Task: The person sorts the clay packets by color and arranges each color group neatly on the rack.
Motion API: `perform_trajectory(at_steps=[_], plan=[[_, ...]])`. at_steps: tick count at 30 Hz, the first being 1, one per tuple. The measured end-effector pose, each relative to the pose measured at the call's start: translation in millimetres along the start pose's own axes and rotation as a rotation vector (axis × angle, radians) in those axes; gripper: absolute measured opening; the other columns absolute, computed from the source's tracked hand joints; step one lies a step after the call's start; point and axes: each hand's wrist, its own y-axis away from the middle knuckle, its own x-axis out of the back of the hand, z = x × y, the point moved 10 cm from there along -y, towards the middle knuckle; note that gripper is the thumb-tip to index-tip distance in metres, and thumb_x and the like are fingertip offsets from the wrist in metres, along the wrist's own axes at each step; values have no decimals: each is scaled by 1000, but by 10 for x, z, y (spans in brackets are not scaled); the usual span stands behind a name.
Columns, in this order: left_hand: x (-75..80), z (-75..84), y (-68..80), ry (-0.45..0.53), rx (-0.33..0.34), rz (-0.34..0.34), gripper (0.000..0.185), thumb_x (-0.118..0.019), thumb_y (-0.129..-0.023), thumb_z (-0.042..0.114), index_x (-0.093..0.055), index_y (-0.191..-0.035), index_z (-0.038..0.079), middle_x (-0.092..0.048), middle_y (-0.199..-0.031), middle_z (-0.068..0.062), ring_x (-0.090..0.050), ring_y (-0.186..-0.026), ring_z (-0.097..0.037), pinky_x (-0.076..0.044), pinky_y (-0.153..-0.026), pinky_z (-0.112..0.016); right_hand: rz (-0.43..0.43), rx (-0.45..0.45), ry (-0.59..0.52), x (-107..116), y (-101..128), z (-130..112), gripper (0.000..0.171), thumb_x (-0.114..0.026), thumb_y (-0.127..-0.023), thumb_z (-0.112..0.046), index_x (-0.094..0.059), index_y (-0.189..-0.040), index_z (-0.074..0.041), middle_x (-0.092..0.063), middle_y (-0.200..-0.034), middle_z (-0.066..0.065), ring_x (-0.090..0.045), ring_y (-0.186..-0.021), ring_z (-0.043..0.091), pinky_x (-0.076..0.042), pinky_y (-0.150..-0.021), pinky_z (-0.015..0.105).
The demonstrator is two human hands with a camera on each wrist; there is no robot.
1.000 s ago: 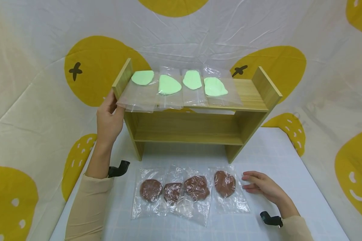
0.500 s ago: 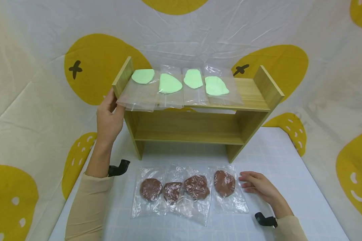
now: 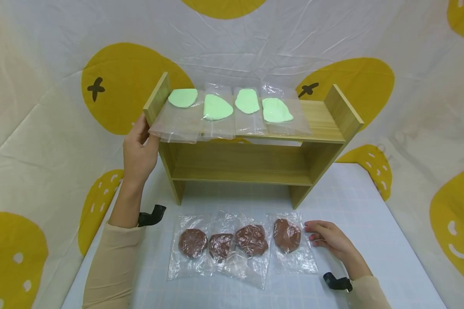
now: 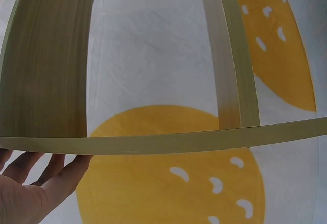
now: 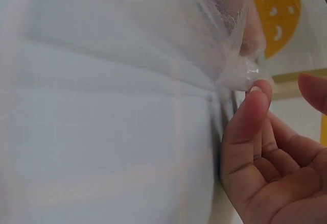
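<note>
In the head view my left hand (image 3: 140,150) is at the left side panel of a wooden shelf (image 3: 239,163). The left wrist view shows its fingers (image 4: 69,175) resting against that panel's outer face. On the shelf's top board lie several clear bags holding light green flat pieces (image 3: 218,107). In front of the shelf, several clear bags with brown flat pieces (image 3: 193,243) lie on the table. My right hand (image 3: 334,240) is beside the rightmost brown piece (image 3: 287,235), fingers loosely bent. In the right wrist view a fingertip touches the corner of its bag (image 5: 242,73), the thumb apart from it.
A pale checked cloth covers the table (image 3: 355,189). Behind and around hangs a white curtain (image 3: 251,43) with yellow shapes. The shelf has a lower board (image 3: 239,171), and its right side panel (image 3: 342,111) rises above the top. The two middle brown-piece bags overlap.
My right hand has moved slightly left, up to the edge of the rightmost brown piece's bag. The left hand stays at the shelf's left side.
</note>
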Motion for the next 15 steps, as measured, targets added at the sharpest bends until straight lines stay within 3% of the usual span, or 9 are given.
perform_trajectory(at_steps=[9,15], plan=[[4,-2,-1,14,-6,2,41,-55,-103,11,-55,-144,6,-59,-138,-12,-56,-124,-22,-43,-107,-39,9,-8,12,-27,-20,-15,43,-59,-102,-23,-59,-129,10,-66,-107,11,-58,-79,20,-54,-64,28],[0,-8,-4,6,-2,6,42,-56,-103,10,-53,-145,6,-58,-140,-11,-55,-127,-22,-41,-108,-39,-47,28,14,-104,-22,-68,43,-57,-103,-22,-58,-128,13,-64,-104,10,-55,-74,17,-50,-59,25]])
